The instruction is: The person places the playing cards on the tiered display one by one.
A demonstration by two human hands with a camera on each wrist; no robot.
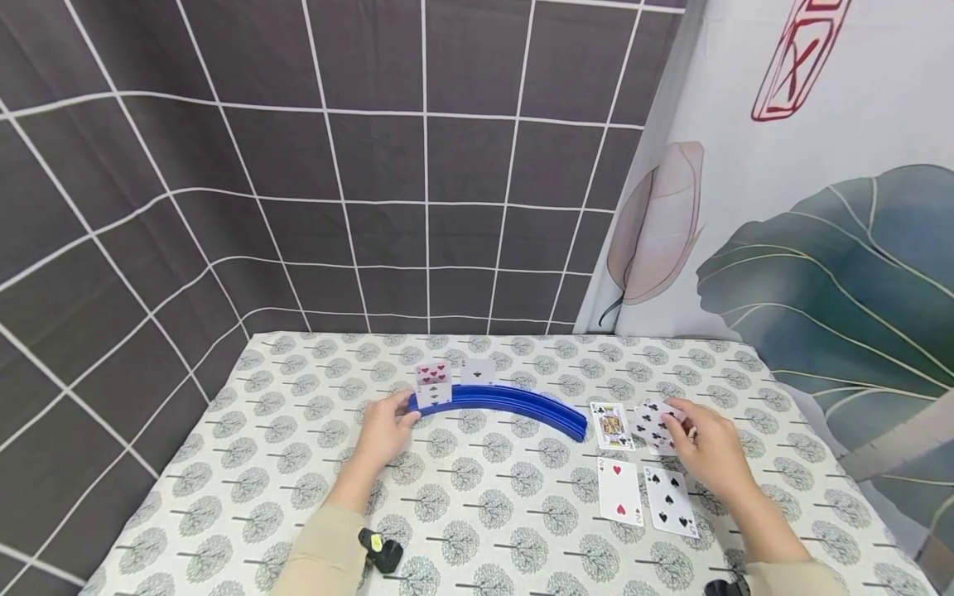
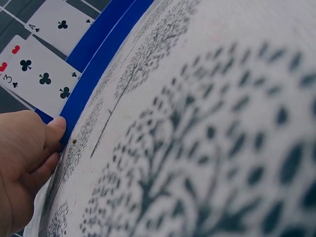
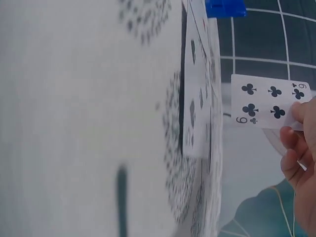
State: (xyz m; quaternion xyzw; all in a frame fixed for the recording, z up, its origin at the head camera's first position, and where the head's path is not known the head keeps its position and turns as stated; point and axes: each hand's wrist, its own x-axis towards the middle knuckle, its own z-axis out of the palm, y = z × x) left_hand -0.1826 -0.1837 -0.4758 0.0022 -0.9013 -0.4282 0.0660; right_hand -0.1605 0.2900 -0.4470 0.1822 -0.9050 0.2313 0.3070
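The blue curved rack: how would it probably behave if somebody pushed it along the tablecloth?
The blue curved rack likely keeps its shape; its smooth walls look like hard plastic. It would probably slide rather than roll, since it lies low along the tablecloth. The three of clubs and ace of clubs might tip, because they stand on edge in it.

Smooth, glossy plastic card rack [image 1: 514,400], smooth paper playing cards [image 1: 620,493], matt cloth table cover [image 1: 298,422], matt fabric backdrop [image 1: 380,157]
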